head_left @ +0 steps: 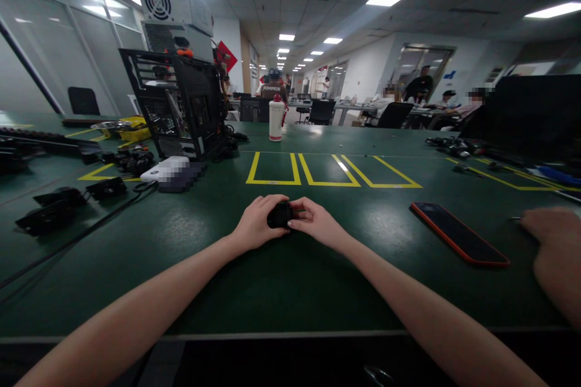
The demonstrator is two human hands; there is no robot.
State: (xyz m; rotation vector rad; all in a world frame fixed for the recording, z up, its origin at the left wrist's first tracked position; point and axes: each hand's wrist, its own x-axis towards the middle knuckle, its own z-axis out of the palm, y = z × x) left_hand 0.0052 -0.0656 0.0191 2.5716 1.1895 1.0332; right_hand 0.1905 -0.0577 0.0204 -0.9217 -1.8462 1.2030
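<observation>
A small black object (279,215), too dark to make out in detail, is between my two hands just above or on the green table (281,290). My left hand (259,221) wraps round its left side, with the thumb below and the fingers above. From the right, my right hand (315,222) touches it with bent fingertips and thumb. Beyond the hands, three yellow tape outlines (275,182) mark the table top.
A phone with an orange edge (460,234) lies at the right, near another person's hand (551,227). An open computer case (181,103), a white bottle (275,120), black parts (48,216) and a cable (82,234) are further left and back.
</observation>
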